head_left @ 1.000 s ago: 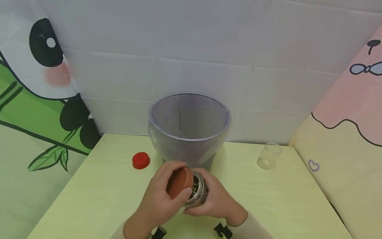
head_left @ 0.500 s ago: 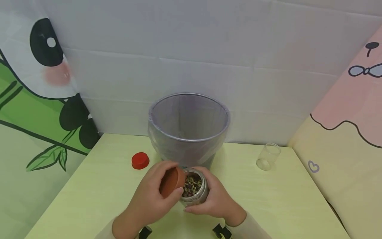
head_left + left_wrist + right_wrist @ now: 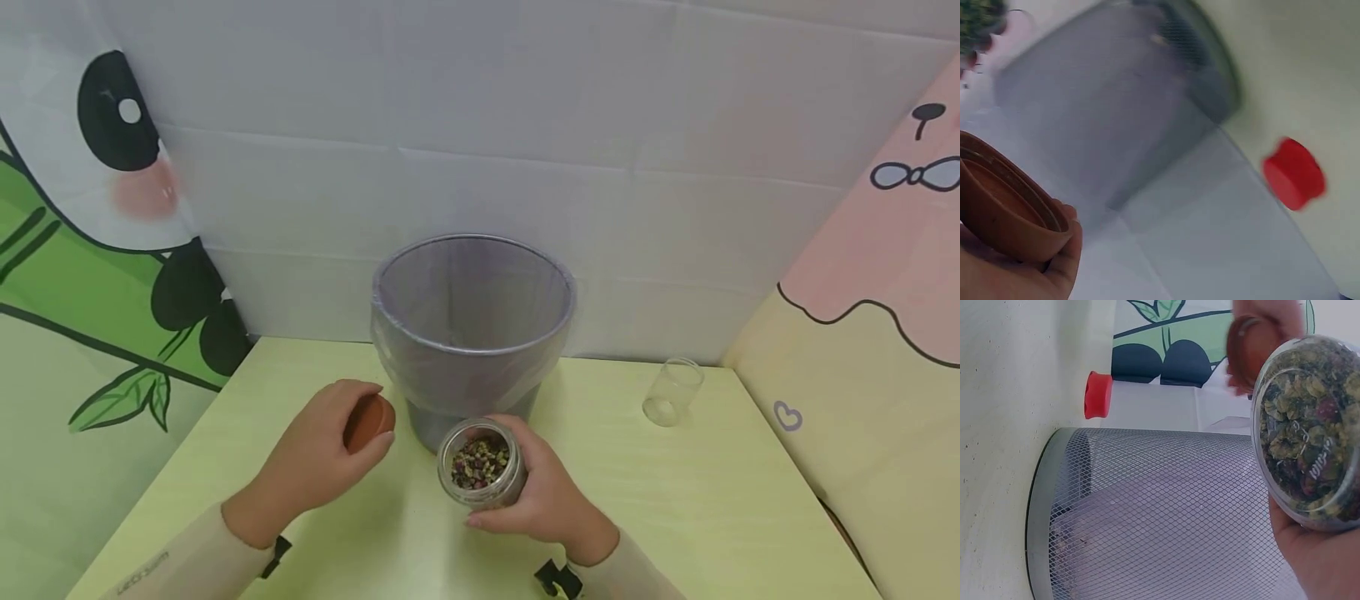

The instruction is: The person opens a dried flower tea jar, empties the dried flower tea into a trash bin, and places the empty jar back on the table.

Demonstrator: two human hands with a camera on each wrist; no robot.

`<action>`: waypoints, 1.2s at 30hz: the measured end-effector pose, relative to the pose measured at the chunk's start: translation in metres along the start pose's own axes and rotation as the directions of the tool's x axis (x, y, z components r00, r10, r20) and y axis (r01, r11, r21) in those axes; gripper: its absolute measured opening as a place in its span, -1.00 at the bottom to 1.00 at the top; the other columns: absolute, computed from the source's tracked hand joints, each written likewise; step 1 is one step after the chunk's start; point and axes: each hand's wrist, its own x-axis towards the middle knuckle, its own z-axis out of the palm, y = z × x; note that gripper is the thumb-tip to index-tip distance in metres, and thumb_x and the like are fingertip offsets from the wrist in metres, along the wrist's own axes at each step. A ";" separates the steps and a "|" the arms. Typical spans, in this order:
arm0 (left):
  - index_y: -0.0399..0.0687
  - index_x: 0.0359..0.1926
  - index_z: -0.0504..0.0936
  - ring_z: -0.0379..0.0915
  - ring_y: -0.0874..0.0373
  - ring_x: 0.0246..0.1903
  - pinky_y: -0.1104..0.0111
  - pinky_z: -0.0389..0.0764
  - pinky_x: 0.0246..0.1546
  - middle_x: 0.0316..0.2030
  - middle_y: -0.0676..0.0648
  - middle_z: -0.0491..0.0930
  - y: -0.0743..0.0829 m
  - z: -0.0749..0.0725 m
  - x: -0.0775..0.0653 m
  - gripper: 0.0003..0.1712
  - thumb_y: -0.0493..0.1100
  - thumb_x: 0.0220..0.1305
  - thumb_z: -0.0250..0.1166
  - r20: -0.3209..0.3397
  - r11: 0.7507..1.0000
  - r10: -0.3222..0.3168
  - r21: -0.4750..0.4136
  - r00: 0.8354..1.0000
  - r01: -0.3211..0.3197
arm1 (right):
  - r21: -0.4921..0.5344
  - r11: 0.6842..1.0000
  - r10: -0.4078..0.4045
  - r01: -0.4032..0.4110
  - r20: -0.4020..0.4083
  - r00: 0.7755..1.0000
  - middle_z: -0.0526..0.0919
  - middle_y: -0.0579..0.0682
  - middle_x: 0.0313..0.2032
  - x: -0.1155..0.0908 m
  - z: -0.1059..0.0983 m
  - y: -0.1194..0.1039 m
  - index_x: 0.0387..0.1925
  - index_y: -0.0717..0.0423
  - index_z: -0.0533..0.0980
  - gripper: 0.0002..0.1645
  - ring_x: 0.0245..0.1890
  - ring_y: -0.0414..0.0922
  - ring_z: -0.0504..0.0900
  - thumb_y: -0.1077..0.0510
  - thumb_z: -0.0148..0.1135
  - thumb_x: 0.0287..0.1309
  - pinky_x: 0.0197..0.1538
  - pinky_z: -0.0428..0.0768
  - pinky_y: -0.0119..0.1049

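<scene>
Gripping a round brown lid (image 3: 369, 423) near the grey mesh bin (image 3: 472, 379) are my left fingers (image 3: 374, 452); my right fingers (image 3: 497, 522) hold a clear glass jar (image 3: 502, 494). Tilting could spill dried flowers (image 3: 478, 464).

1. A brown lid (image 3: 1007, 219), its hollow inside exposed, is gripped by the left hand (image 3: 1038, 278).
2. A red cap (image 3: 1294, 174) is set on the bench (image 3: 1310, 69), apart from a grey bin (image 3: 1104, 106).
3. A blurred jar (image 3: 977, 22) is held by the right hand (image 3: 986, 42), both cut off.

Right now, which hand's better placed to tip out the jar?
Probably the right hand: it grips the open jar, just in front of the bin. The left hand is occupied, holding the brown lid.
</scene>
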 end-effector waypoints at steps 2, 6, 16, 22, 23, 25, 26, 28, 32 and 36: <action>-0.14 0.10 0.57 0.44 0.11 -0.19 0.14 0.55 -0.24 -0.11 0.00 0.57 -0.017 -0.001 0.001 -0.51 -0.09 0.19 0.45 0.024 1.000 -0.020 0.025 1.000 0.019 | -0.001 1.000 0.003 -0.003 -0.001 1.000 0.55 0.28 0.17 0.000 0.000 0.000 0.37 0.14 0.34 0.16 0.17 0.12 0.57 0.31 0.75 -0.34 0.29 0.51 -0.11; -0.14 0.07 0.58 0.44 0.07 -0.20 0.14 0.55 -0.24 -0.13 -0.02 0.58 -0.046 -0.005 0.002 -0.53 -0.05 0.21 0.44 0.092 0.994 -0.074 0.092 0.993 0.065 | -0.010 1.000 0.015 -0.015 -0.008 1.000 0.55 0.26 0.17 -0.001 0.000 0.000 0.37 0.13 0.34 0.15 0.17 0.11 0.57 0.30 0.75 -0.33 0.29 0.50 -0.12; -0.26 0.14 0.51 0.45 -0.05 -0.15 0.05 0.57 -0.16 -0.09 -0.13 0.56 -0.133 -0.015 0.002 -0.41 0.07 0.29 0.36 0.271 0.958 -0.175 0.270 0.946 0.100 | 0.007 1.000 0.014 -0.014 -0.043 0.999 0.53 0.32 0.17 -0.009 0.020 -0.007 0.37 0.15 0.34 0.14 0.19 0.13 0.56 0.32 0.74 -0.30 0.29 0.51 -0.11; -0.27 0.08 0.49 0.44 -0.05 -0.21 0.05 0.56 -0.21 -0.17 -0.12 0.54 -0.167 -0.021 0.006 -0.46 0.07 0.31 0.30 0.304 0.929 -0.222 0.354 0.927 0.106 | -0.015 1.000 0.011 -0.012 -0.061 0.998 0.55 0.24 0.18 -0.012 0.030 -0.011 0.37 0.15 0.34 0.13 0.18 0.12 0.56 0.31 0.74 -0.31 0.30 0.50 -0.11; -0.27 0.05 0.49 0.43 -0.05 -0.22 0.06 0.55 -0.22 -0.20 -0.11 0.53 -0.170 -0.021 0.007 -0.48 0.07 0.31 0.29 0.304 0.926 -0.229 0.362 0.925 0.110 | -0.016 1.000 0.011 -0.012 -0.062 0.998 0.56 0.24 0.18 -0.012 0.030 -0.011 0.36 0.15 0.34 0.13 0.18 0.12 0.57 0.31 0.74 -0.31 0.29 0.50 -0.12; -0.26 0.00 0.48 0.42 -0.04 -0.25 0.07 0.54 -0.25 -0.24 -0.10 0.51 -0.175 -0.021 0.010 -0.50 0.08 0.32 0.28 0.302 0.921 -0.238 0.372 0.923 0.115 | -0.015 1.000 0.006 -0.007 -0.061 0.998 0.56 0.24 0.18 -0.011 0.029 -0.011 0.36 0.15 0.35 0.13 0.18 0.12 0.57 0.31 0.74 -0.30 0.29 0.50 -0.12; -0.25 -0.01 0.48 0.42 -0.04 -0.26 0.07 0.54 -0.25 -0.25 -0.10 0.50 -0.178 -0.020 0.012 -0.51 0.09 0.32 0.27 0.300 0.918 -0.242 0.377 0.923 0.118 | -0.014 1.000 0.003 -0.004 -0.060 0.998 0.55 0.25 0.17 -0.011 0.029 -0.011 0.36 0.16 0.34 0.13 0.18 0.12 0.56 0.31 0.74 -0.30 0.29 0.50 -0.12; -0.25 -0.03 0.47 0.42 -0.05 -0.26 0.07 0.53 -0.25 -0.26 -0.11 0.49 -0.181 -0.019 0.016 -0.52 0.09 0.34 0.25 0.300 0.917 -0.255 0.376 0.919 0.132 | -0.010 1.000 0.003 -0.003 -0.062 0.998 0.55 0.28 0.17 -0.011 0.029 -0.012 0.36 0.15 0.35 0.13 0.17 0.12 0.56 0.32 0.74 -0.30 0.29 0.50 -0.12; -0.29 0.00 0.45 0.42 -0.09 -0.23 0.03 0.54 -0.20 -0.23 -0.15 0.49 -0.190 -0.015 0.022 -0.49 0.09 0.36 0.23 0.313 0.911 -0.295 0.376 0.903 0.167 | 0.004 1.000 0.001 -0.001 -0.063 0.998 0.54 0.31 0.17 -0.011 0.028 -0.011 0.36 0.17 0.34 0.13 0.17 0.13 0.56 0.34 0.73 -0.30 0.29 0.51 -0.13; -0.30 -0.03 0.44 0.42 -0.10 -0.23 0.02 0.54 -0.21 -0.24 -0.16 0.48 -0.203 -0.006 0.022 -0.49 0.09 0.34 0.25 0.339 0.902 -0.333 0.386 0.880 0.193 | 0.006 1.000 0.003 -0.003 -0.059 0.998 0.53 0.30 0.17 -0.012 0.027 -0.011 0.37 0.17 0.33 0.13 0.18 0.13 0.55 0.34 0.73 -0.30 0.28 0.51 -0.13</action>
